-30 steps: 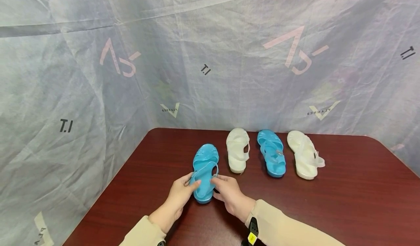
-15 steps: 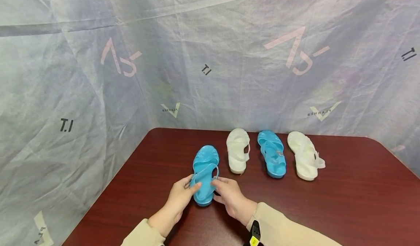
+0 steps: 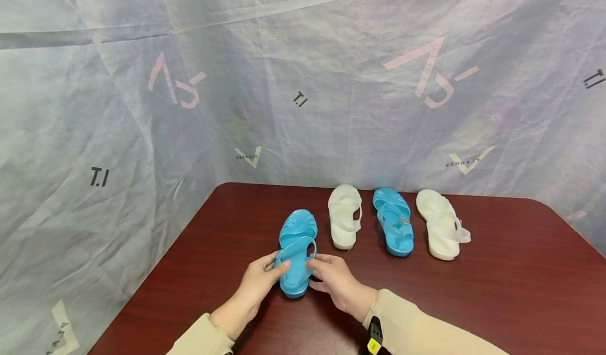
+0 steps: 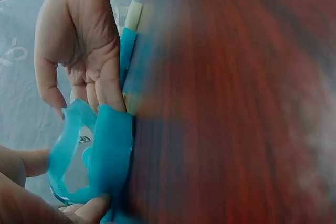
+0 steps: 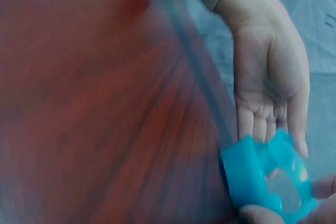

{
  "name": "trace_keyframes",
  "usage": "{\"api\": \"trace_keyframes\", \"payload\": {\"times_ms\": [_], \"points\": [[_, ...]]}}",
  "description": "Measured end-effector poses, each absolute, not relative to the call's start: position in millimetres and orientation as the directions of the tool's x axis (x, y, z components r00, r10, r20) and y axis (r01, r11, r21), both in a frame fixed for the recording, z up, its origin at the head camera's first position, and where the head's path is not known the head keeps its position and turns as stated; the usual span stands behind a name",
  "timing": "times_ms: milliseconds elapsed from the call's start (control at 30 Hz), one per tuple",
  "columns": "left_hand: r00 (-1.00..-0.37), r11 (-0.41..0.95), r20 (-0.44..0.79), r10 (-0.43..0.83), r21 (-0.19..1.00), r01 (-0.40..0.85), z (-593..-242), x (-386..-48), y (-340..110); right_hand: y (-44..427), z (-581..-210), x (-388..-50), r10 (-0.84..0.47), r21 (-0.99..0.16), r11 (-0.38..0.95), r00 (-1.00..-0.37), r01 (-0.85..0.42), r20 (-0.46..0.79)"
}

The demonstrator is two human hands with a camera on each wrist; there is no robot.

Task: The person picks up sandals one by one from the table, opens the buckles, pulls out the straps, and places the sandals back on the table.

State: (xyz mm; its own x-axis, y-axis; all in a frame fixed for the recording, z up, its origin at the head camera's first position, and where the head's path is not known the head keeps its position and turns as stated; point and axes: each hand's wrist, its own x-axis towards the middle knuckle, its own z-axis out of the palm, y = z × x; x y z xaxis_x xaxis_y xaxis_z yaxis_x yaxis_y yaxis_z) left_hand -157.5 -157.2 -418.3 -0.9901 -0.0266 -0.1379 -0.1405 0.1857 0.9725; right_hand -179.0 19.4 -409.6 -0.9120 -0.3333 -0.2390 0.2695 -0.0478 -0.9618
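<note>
A blue jelly sandal [image 3: 297,223] lies on the dark red table [image 3: 208,250], its toe pointing away from me. My left hand [image 3: 254,284] holds its strap and edge from the left, thumb over the strap. From the right, my right hand [image 3: 340,282] pinches the strap on the other side with thumb and fingers. The left wrist view shows the heel of the sandal [image 4: 110,150] resting on the tabletop with the strap loop standing beside it. In the right wrist view the sandal [image 5: 244,174] sits between both hands.
To the right, in a row near the table's back edge, lie a white sandal [image 3: 344,215], a second blue sandal [image 3: 395,234] and another white sandal [image 3: 440,223]. A printed grey cloth [image 3: 331,108] hangs behind and to the left of the table.
The view has shifted slightly. Both hands keep their hold on the blue sandal, which has come very slightly nearer to me; the other sandals stay in place.
</note>
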Motion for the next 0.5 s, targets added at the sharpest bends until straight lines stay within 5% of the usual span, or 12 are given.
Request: {"api": "trace_keyframes", "payload": {"times_ms": [500], "points": [[-0.99,0.156,-0.128,-0.065,0.978,-0.136,-414.8,-152.3,-164.4,21.2,-400.1,-194.8,-0.274,-0.982,0.186,-0.959,0.017,-0.068]]}}
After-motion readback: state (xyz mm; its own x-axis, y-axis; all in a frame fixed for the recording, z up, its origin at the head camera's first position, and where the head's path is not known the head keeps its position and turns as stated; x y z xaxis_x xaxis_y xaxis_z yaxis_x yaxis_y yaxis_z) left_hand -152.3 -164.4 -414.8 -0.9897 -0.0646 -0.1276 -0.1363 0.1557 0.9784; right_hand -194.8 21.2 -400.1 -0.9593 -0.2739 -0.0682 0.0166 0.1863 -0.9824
